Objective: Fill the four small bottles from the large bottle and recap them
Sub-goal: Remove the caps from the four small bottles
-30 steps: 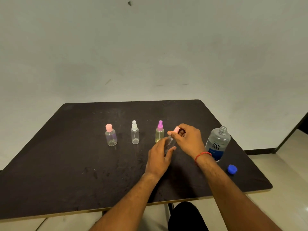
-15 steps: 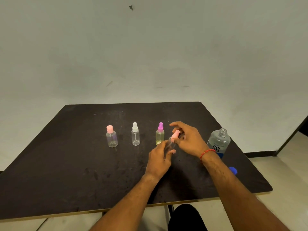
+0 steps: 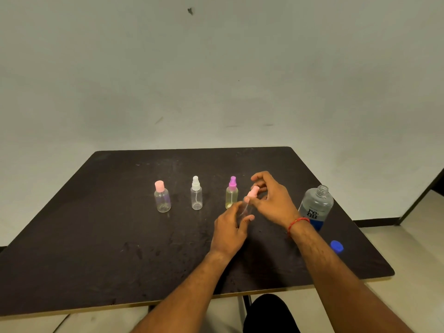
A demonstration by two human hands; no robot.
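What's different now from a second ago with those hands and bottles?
The right hand has spread its fingers from the pink spray cap, index lifted; contact now unclear. The left hand keeps gripping that small bottle. The other three small bottles, large bottle and blue cap stayed put.

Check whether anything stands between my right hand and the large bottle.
Nothing visible does: the uncapped large bottle stands just right of the right hand; the blue cap lies off to the near side.
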